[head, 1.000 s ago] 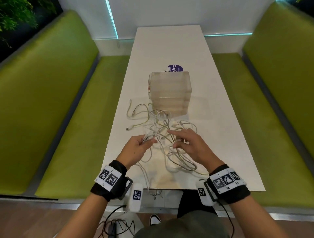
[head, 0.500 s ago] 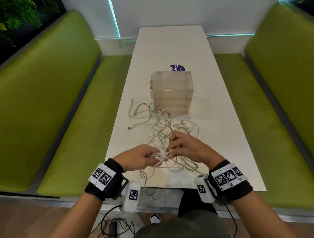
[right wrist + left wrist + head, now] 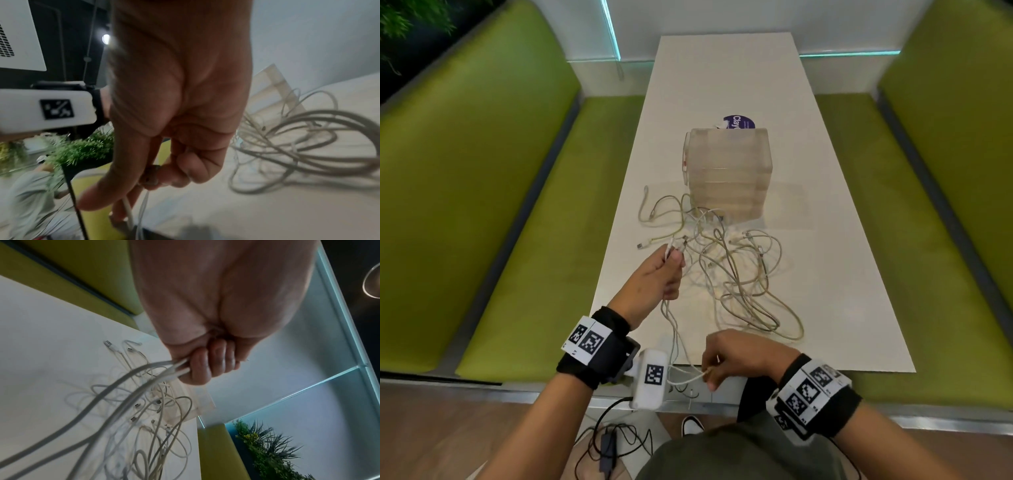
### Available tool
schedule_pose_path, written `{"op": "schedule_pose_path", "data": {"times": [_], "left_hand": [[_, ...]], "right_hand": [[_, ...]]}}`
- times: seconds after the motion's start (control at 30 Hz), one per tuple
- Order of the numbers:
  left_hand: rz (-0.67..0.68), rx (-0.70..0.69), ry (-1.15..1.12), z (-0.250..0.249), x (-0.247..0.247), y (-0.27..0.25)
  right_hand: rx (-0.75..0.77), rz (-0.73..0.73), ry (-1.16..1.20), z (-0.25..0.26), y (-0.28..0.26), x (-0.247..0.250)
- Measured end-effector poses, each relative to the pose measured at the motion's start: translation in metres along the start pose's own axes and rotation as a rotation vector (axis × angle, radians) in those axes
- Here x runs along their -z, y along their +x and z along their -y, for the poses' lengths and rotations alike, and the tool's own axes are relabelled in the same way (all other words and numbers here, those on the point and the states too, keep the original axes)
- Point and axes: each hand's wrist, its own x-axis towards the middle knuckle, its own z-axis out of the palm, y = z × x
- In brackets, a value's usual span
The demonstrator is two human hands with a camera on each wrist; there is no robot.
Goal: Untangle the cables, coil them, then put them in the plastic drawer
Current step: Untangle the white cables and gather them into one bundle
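Note:
A tangle of white and cream cables lies on the white table in front of a translucent plastic drawer unit. My left hand is raised over the pile's left side, fingers curled round a few white strands, plug ends poking out above the fist. Those strands run down to my right hand at the table's near edge, which pinches the white cable between thumb and fingers. The drawers look closed.
Green padded benches run along both sides of the table. A purple round sticker lies behind the drawer unit. Black cords lie on the floor under the near table edge. The far half of the table is bare.
The hands, together over the pile before, have drawn apart: the left rose away with the plug ends, the right pulled back to the near table edge, stretching strands between them.

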Motion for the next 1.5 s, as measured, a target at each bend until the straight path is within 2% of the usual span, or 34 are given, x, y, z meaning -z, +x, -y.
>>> {"op": "schedule_pose_path", "data": {"times": [0.17,0.33,0.43,0.53,0.57,0.6,0.7,0.73,0.8,0.9,0.97,1.03,1.1,1.13,1.17,1.23,1.3,1.5], "left_hand": [[-0.061,-0.022,0.075,0.0,-0.003,-0.002],[-0.065,0.008,-0.06,0.001,-0.002,-0.001],[-0.034,0.011,-0.092,0.001,-0.002,-0.001],[-0.009,0.006,-0.137,0.003,-0.006,-0.001],[-0.005,0.006,-0.158,0.003,-0.007,-0.001],[-0.002,0.005,-0.179,0.003,-0.009,0.0],[-0.001,0.009,-0.2,0.003,-0.012,0.0],[-0.011,0.013,-0.191,0.004,-0.012,0.0],[-0.036,0.024,-0.182,0.006,-0.01,0.001],[-0.075,0.049,-0.18,0.008,-0.008,0.0],[-0.092,0.066,-0.17,0.009,-0.007,0.0],[-0.092,0.074,-0.162,0.008,-0.009,0.0],[-0.086,0.078,-0.164,0.007,-0.011,0.0],[-0.085,0.081,-0.166,0.006,-0.012,-0.001],[-0.087,0.084,-0.167,0.005,-0.012,-0.001],[-0.091,0.09,-0.162,0.005,-0.012,-0.001],[-0.095,0.092,-0.155,0.007,-0.01,-0.001],[-0.096,0.083,-0.175,0.009,-0.008,0.001]], "right_hand": [[-0.072,0.076,0.055,0.001,0.001,-0.019],[-0.113,0.09,0.033,-0.003,-0.008,-0.014],[-0.136,-0.028,0.043,-0.005,-0.006,-0.007],[-0.146,-0.237,0.186,-0.006,-0.002,-0.002],[-0.134,-0.267,0.221,-0.005,-0.001,-0.001],[-0.114,-0.252,0.227,-0.004,0.0,0.0],[-0.047,-0.042,0.116,-0.001,0.0,0.005],[-0.046,-0.013,0.111,-0.003,0.0,0.01],[-0.052,-0.12,0.19,-0.012,-0.002,0.025],[-0.104,-0.563,0.365,-0.033,-0.007,0.06],[-0.172,-0.849,0.352,-0.048,-0.005,0.085],[-0.267,-1.005,0.243,-0.067,0.004,0.104],[-0.416,-1.042,0.15,-0.09,0.017,0.118],[-0.507,-1.011,0.123,-0.101,0.023,0.123],[-0.585,-0.943,0.11,-0.111,0.027,0.125],[-0.647,-0.795,0.132,-0.124,0.03,0.128],[-0.618,-0.759,0.223,-0.129,0.032,0.128],[-0.44,-0.961,0.736,-0.105,0.006,0.133]]}}
